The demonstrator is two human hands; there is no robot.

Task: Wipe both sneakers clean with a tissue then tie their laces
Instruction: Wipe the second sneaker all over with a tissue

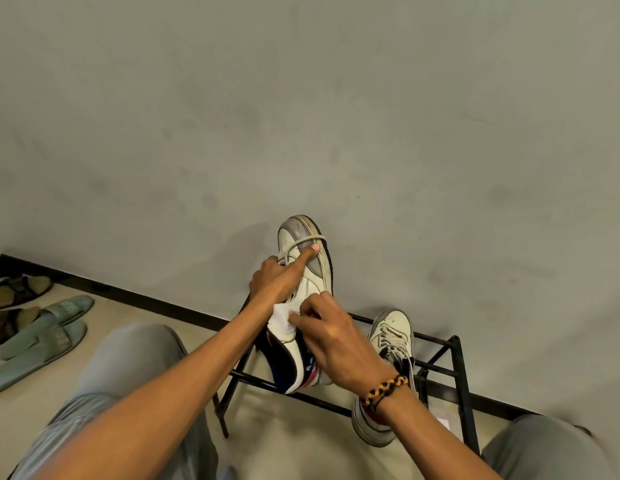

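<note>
A white and grey sneaker (315,282) with a navy heel is held up in front of the wall, toe pointing away. My left hand (275,280) grips its near side, with the index finger stretched along the upper, where a loose lace crosses the toe. My right hand (331,336), a braided bracelet on its wrist, pinches a white tissue (282,317) against the sneaker's side near the collar. The second sneaker (390,341), white with loose laces, lies on the black metal rack (459,372) to the right, partly hidden behind my right wrist.
The rack stands against a grey wall with a black skirting strip (146,299). A pair of green slides (42,337) and brown sandals (19,289) lie on the floor at the left. My knees in grey trousers (128,368) frame the bottom of the view.
</note>
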